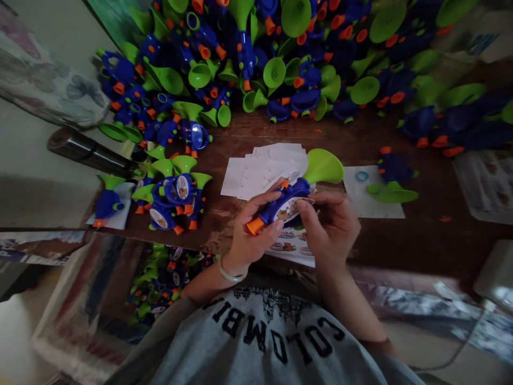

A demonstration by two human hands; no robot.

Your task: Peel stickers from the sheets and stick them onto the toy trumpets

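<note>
A blue toy trumpet (294, 192) with a green bell and an orange mouthpiece is held over the table, tilted with its bell up to the right. My left hand (256, 227) grips its body near the mouthpiece. With thumb and fingers together, my right hand (331, 224) presses on an oval picture sticker (287, 209) on the trumpet's side. Under the hands lies a sheet of printed stickers (294, 255), partly covered. Behind it, white papers (256, 170) are spread in a loose stack.
A large heap of toy trumpets (274, 72) fills the table's back. A smaller group (172, 195) stands at left, near a dark bottle (90, 152). One trumpet (395, 176) lies on white paper (356, 200) at right. Below the table's left edge, a container holds more trumpets (160, 280).
</note>
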